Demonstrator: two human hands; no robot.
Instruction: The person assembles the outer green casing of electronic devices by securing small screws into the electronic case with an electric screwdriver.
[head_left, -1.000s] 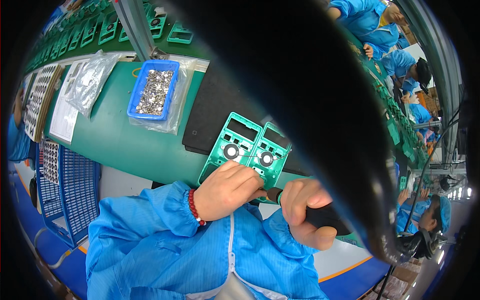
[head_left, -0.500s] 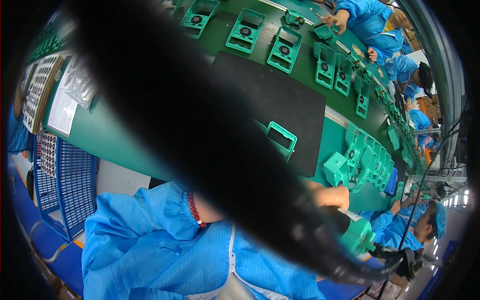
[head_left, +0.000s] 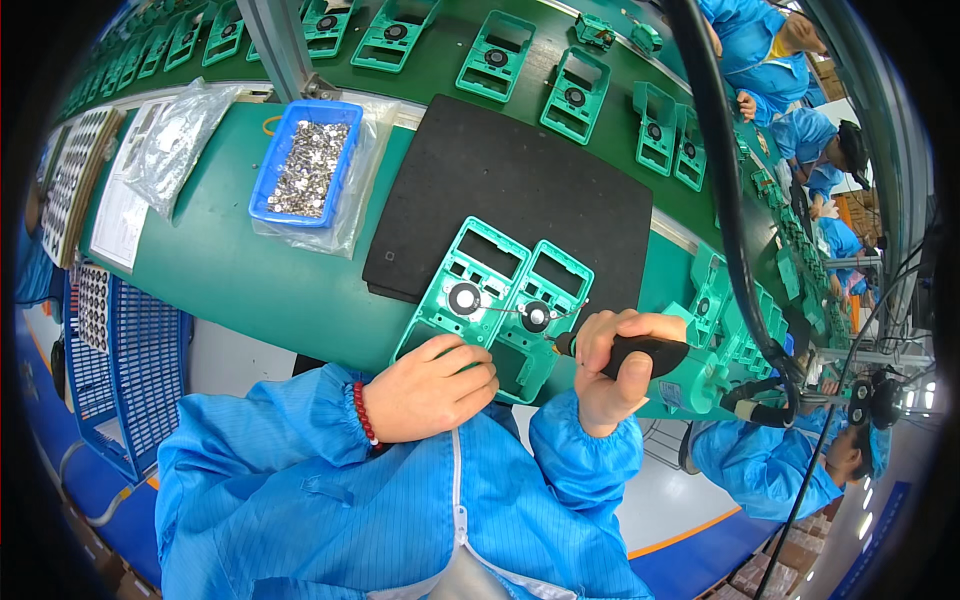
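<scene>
Two green plastic housings lie side by side at the near edge of a black mat (head_left: pixel 500 190). Each has a round black part with a pale centre. Over the near end of the left housing (head_left: pixel 437 312), my left hand (head_left: pixel 432 388) is closed, fingers curled on it and thumb hidden. My right hand (head_left: pixel 622 362) wraps the black grip of a green and black electric screwdriver (head_left: pixel 703 382). Its front end points left at the right housing (head_left: pixel 527 365); whether the tip touches is unclear. A thin dark wire crosses between the round parts.
A blue tray (head_left: pixel 262 190) of small metal parts sits on a plastic bag, left of the mat. More green housings (head_left: pixel 497 58) line the far belt; others stack at right. A thick black cable (head_left: pixel 725 150) hangs at right. Co-workers (head_left: pixel 745 45) sit beyond.
The dark blurred band across the view has gone, and a thick cable hangs at the right. My right hand and the screwdriver have moved up and left to the housings.
</scene>
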